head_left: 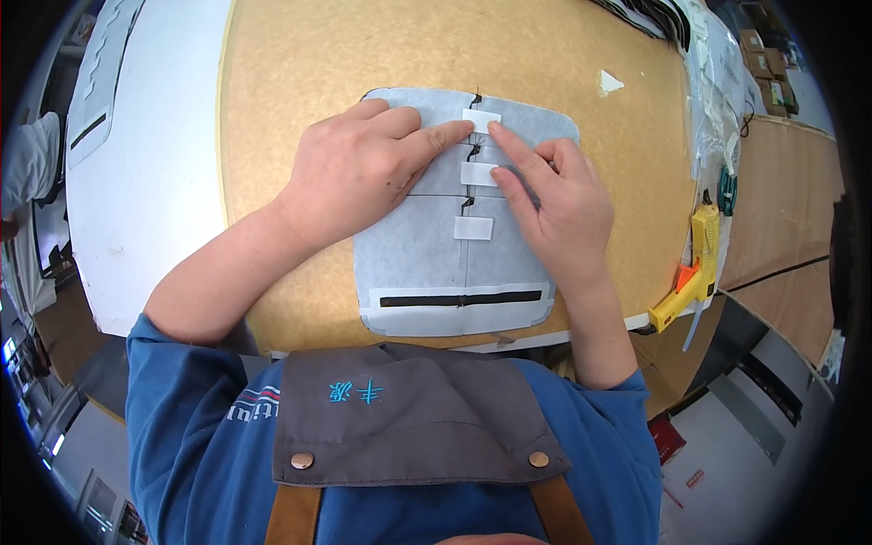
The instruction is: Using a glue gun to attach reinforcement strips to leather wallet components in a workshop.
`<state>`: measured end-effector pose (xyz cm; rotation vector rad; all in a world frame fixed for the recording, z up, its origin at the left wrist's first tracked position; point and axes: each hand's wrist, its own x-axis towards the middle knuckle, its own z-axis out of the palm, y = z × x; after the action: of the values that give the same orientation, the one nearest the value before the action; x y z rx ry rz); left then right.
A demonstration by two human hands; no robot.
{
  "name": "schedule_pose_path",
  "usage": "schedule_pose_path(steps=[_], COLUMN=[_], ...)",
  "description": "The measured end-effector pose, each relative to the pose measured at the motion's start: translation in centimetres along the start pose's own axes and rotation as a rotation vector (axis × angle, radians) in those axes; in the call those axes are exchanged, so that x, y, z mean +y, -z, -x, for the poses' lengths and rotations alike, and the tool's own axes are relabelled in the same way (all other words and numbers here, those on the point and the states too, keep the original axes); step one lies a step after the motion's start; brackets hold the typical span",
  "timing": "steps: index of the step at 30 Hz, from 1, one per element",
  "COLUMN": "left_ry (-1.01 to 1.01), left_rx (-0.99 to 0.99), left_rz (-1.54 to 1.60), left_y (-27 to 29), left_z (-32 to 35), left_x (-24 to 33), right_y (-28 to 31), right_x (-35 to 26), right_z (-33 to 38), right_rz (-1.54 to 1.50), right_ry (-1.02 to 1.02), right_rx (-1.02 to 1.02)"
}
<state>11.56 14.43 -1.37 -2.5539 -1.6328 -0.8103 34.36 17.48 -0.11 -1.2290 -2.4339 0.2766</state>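
A grey fabric panel with rounded corners lies flat in front of me. Three small white rectangular patches sit in a column along its centre line: a top patch, a middle patch and a lower patch. Small black tabs stick out above them. My left hand presses its stretched index finger on the left of the top patch, its other fingers curled. My right hand touches the top patch's right end with its index fingertip; its thumb rests at the middle patch. A black strip crosses the panel's near end.
A tan board covers the table under the panel. To the right lie a yellow glue gun and dark green-handled pliers or cutters. A white scrap and dark stacked pieces lie farther off. Another grey panel is at far left.
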Motion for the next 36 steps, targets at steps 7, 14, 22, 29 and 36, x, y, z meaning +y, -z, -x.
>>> schedule_pose_path(steps=[7,14,22,29,36], left_ry=[0.020,0.015,0.032,0.416,0.100], left_rx=[-0.041,-0.045,-0.078,-0.047,0.161], left_rz=[0.019,0.003,-0.026,0.480,0.252], left_y=[0.1,-0.1,0.3,2.0,0.9], left_z=[-0.1,-0.2,-0.4,-0.8,-8.0], left_x=[0.0,0.2,0.3,0.0,0.8], right_y=[-0.1,-0.4,-0.1,-0.1,-0.7], right_x=[0.0,0.1,0.1,1.4,2.5], right_z=[0.2,0.2,-0.3,0.3,0.2], right_rz=[-0.006,0.038,0.019,-0.444,-0.766], right_ry=[0.000,0.019,-0.023,-0.315,-0.354], right_rx=[0.025,0.038,-0.037,0.081,0.237])
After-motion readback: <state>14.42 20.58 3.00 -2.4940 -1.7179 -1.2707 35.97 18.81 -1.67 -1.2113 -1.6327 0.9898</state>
